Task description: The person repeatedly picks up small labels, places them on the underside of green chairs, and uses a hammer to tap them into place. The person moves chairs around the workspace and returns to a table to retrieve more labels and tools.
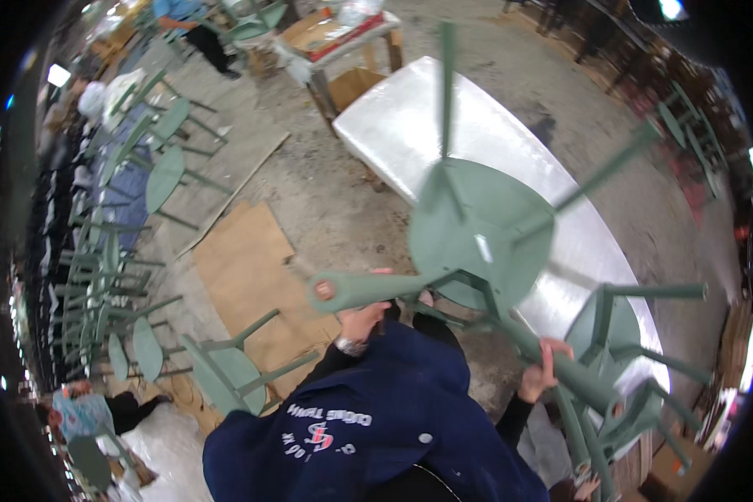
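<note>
A green wooden chair (489, 209) is upturned in front of me, the underside of its seat toward me and a small white label on it. My left hand (364, 320) is closed around one thick near leg, whose round brown end points left. Another near leg, slanting down to the right, is gripped by my right hand (545, 370). The two far legs stick up and away. Beneath the chair lies a shiny, silver-covered table (385, 117); whether the chair rests on it is hidden.
More green chairs (611, 335) stand close on my right. One chair (226, 372) is at the left beside flat cardboard (247, 259); several more line the left side. A wooden stand (318, 79) with a box is beyond the table. People are at upper left (197, 29) and lower left (88, 414).
</note>
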A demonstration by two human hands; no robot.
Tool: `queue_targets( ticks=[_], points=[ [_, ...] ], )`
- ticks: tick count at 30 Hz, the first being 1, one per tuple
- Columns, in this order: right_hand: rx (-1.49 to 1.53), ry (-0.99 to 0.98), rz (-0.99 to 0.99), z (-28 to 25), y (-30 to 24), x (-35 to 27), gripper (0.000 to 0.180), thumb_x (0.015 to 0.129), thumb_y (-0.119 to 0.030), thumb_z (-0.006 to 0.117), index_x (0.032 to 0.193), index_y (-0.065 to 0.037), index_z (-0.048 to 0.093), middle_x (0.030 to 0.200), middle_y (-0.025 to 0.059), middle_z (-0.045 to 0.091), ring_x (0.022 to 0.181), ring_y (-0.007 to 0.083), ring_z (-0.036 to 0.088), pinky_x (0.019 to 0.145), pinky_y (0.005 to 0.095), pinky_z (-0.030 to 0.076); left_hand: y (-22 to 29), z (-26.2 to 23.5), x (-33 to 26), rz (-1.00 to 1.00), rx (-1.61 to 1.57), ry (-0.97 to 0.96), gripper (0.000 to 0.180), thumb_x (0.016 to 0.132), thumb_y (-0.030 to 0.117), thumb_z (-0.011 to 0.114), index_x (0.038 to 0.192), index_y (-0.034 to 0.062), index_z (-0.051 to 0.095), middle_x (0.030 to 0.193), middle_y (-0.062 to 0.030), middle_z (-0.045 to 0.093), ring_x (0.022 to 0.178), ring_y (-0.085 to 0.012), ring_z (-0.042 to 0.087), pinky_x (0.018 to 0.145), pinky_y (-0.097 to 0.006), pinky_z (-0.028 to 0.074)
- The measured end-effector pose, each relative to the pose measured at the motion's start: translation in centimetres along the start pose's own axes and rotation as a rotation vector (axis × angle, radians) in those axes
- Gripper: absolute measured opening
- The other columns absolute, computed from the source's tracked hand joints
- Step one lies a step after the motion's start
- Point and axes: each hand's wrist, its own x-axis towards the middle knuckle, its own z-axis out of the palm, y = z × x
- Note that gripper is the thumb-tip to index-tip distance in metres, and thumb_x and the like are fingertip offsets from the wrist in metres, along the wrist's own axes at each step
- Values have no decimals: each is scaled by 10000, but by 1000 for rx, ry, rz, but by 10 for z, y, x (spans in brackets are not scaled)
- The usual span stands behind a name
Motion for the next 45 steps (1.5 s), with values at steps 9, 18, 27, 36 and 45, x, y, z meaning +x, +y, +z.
queue_targets(
  ticks=[9, 18, 27, 36, 45],
  points=[
    [-409, -164, 198, -42, 119, -21, 366, 870, -204, 530, 1134, 43, 582, 1106, 177, 555, 1041, 292, 524, 974, 383, 374, -72, 86, 85, 231, 494, -285, 487, 642, 244, 845, 1065, 71, 677, 786, -129, 687, 689, -86, 599, 645, -300, 486],
    [-261, -605, 724, 107, 153, -32, 386, 816, -197, 642, 1113, 42, 580, 1072, 193, 595, 986, 301, 561, 920, 391, 415, -61, -41, 80, 84, 1380, -125, 253, 673, 310, 747, 817, 106, 703, 737, -123, 671, 750, -311, 663, 653, -431, 516],
    [-810, -1655, -531, 406, 95, -146, 495, 728, -328, 702, 1120, -60, 561, 1003, 196, 633, 969, 371, 601, 813, 477, 465, 45, -211, 122, 89, 1680, -218, 175, 597, 187, 739, 750, 107, 709, 765, -105, 683, 769, -300, 680, 650, -409, 534],
    [-388, -1343, 886, 610, 86, -144, 118, 870, -117, 545, 808, -21, 517, 654, 30, 506, 520, 112, 481, 454, 273, 412, 142, -429, 136, 77, 1281, 473, 348, 745, 270, 716, 999, 50, 629, 992, -134, 644, 946, -324, 602, 800, -405, 493],
    [29, -1030, 466, 927, 69, 108, 180, 895, -181, 536, 791, -41, 582, 625, 31, 558, 531, 132, 552, 494, 266, 453, 57, -591, 170, -246, 735, 470, 390, 795, 290, 714, 1035, -11, 653, 888, -151, 701, 823, -234, 686, 747, -337, 537]
  ],
)
